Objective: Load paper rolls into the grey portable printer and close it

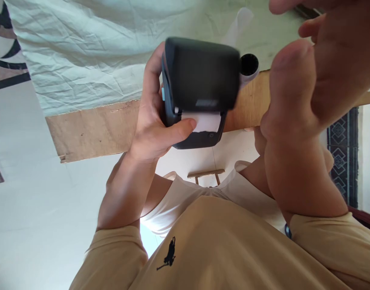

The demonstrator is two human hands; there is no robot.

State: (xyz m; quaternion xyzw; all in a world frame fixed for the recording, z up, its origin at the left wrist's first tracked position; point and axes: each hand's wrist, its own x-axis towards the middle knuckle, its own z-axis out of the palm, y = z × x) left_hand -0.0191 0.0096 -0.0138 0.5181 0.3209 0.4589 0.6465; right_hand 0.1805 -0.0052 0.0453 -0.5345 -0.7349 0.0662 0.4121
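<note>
Soft, even daylight fills the head view, brightest on the pale floor at the left and in the gap below the left forearm, with no hard shadows or glare. The black receipt printer [201, 90] shows slight motion blur along its edges. The right hand [308, 100], very close to the lens, is large, out of focus and stretched toward the frame's edge.

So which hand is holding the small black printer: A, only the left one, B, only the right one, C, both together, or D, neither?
A: the left hand wraps around the black printer, thumb by its white paper, while the right hand is raised beside it, not gripping it.
</note>
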